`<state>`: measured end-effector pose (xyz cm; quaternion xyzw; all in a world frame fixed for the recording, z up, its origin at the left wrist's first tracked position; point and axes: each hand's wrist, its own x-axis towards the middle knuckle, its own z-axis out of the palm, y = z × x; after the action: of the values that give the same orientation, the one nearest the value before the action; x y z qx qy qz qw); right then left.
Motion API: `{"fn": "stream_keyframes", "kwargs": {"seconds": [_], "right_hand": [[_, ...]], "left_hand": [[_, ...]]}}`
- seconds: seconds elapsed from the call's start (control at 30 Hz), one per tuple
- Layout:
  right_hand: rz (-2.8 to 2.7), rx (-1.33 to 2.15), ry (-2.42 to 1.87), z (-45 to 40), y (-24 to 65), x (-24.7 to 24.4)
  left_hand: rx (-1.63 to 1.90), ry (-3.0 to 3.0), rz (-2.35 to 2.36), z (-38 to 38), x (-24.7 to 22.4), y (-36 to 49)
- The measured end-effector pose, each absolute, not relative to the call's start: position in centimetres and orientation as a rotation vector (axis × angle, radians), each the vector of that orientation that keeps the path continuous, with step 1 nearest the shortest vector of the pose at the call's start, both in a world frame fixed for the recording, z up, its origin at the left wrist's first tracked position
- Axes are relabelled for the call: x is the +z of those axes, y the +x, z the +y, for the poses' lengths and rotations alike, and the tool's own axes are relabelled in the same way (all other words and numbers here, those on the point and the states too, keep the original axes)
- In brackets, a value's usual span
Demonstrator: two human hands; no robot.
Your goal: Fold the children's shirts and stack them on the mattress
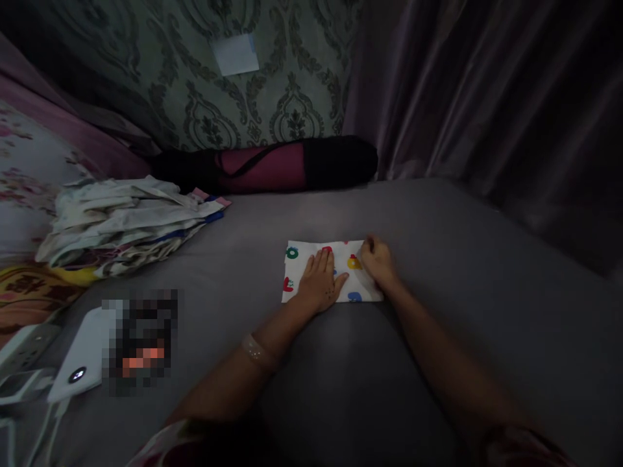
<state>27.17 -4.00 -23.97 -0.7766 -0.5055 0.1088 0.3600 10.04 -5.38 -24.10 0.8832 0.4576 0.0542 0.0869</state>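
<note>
On the printed cloth (352, 277), the left hand (318, 283) lies flat, hiding part — right hand (378, 262) curled, grip unclear.

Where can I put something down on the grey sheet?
There's bare grey sheet between the right hand and the curtain, and a strip between the patterned cloth and the long bag. It's crowded on the left: clothes pile, white device and power strip.

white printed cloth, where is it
In the head view, the cloth lies slightly right of centre on the grey surface, beneath the left hand, right hand at its right end.
</note>
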Motion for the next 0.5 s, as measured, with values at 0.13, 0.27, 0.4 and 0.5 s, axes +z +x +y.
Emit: {"fn": "stream_keyframes", "kwargs": {"seconds": [0.13, 0.27, 0.4, 0.5], "right_hand": [[-1.279, 0.325, -2.083, -3.5, 28.7, -23.3], [-1.231, 0.439, -2.16, -3.1, 31.1, -23.2], [-1.223, 0.566, -2.176, -2.9, 32.5, -23.6], [-1.278, 0.585, -2.171, -2.7, 32.4, -23.9]], "left_hand": [[0.293, 2.504, 1.277, -4.2, -23.1, 9.4], [0.72, 2.322, 1.426, -1.6, -22.0, 6.9], [0.77, 1.997, 1.787, 1.1, -22.4, 3.3], [0.725, 1.807, 1.793, 1.8, -22.5, 2.0]]}}
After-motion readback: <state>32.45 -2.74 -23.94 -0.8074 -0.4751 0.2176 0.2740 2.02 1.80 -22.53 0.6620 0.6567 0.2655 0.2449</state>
